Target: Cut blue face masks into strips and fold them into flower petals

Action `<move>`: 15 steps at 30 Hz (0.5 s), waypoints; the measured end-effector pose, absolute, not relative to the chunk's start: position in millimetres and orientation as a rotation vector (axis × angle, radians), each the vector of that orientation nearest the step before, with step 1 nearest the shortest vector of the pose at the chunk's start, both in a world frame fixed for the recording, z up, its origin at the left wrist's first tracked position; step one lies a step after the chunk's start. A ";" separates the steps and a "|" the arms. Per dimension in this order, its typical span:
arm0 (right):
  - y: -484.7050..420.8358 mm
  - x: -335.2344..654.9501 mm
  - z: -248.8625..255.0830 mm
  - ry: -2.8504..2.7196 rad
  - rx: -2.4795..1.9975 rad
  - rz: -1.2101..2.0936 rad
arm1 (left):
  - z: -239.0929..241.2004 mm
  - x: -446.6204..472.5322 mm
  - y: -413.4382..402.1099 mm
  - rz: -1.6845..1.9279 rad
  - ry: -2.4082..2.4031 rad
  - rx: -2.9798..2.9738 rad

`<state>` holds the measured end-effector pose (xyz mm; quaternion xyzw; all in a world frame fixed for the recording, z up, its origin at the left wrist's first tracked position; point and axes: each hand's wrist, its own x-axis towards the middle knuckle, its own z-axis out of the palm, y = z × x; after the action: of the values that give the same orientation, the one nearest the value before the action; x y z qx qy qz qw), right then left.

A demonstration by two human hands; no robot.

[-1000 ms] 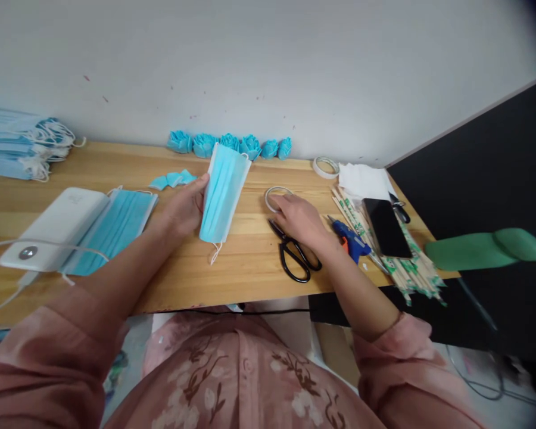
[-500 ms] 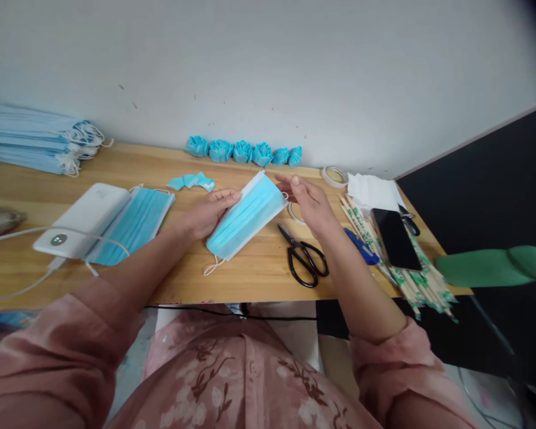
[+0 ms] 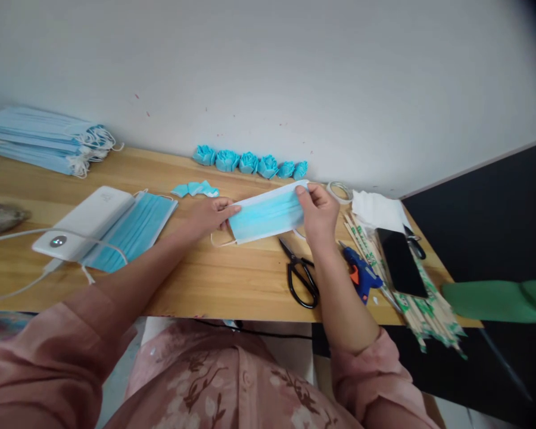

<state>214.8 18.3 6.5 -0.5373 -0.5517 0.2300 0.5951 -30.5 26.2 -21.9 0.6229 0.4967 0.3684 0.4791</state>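
I hold a light blue face mask (image 3: 267,215) stretched sideways above the wooden table (image 3: 214,280). My left hand (image 3: 211,215) pinches its left end, where a white ear loop hangs. My right hand (image 3: 319,213) is closed on its right end, thumb on top. Black scissors (image 3: 302,275) lie on the table just below my right hand. A roll of tape sits mostly hidden behind that hand.
A row of blue rolled flowers (image 3: 250,162) lines the wall. Blue scraps (image 3: 195,189), a white power bank (image 3: 84,221) on masks (image 3: 134,231), and a mask stack (image 3: 44,140) lie left. Right: blue glue gun (image 3: 361,275), wooden sticks (image 3: 411,298), black phone (image 3: 400,261), white cloth (image 3: 375,208), tape ring (image 3: 340,190).
My right hand left the tape roll by the scissors and took the mask's right end. The mask turned from upright to lying sideways between both hands.
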 end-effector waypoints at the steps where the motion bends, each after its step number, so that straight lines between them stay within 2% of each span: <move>1: 15.5 216.3 8.2 -1.237 -1.254 0.456 | -22.2 -30.7 26.5 0.932 1.258 1.502; 4: 2.0 212.7 12.8 -1.171 -1.245 0.254 | -20.1 -29.6 24.6 1.118 1.365 1.453; 11: -12.3 198.5 10.2 -1.493 -1.233 0.022 | -6.4 -29.7 13.5 1.647 1.296 1.398; 13: -10.5 199.5 11.0 -1.462 -1.248 -0.079 | -5.3 -29.9 10.6 1.679 1.265 1.345; 15: -11.9 199.3 12.1 -1.485 -1.205 -0.169 | -6.4 -27.2 8.5 1.486 1.158 1.299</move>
<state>199.3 -11.9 12.1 -0.5141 -0.6335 -0.0720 0.5737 -27.2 8.5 -6.4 0.5169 0.4607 0.5911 0.4138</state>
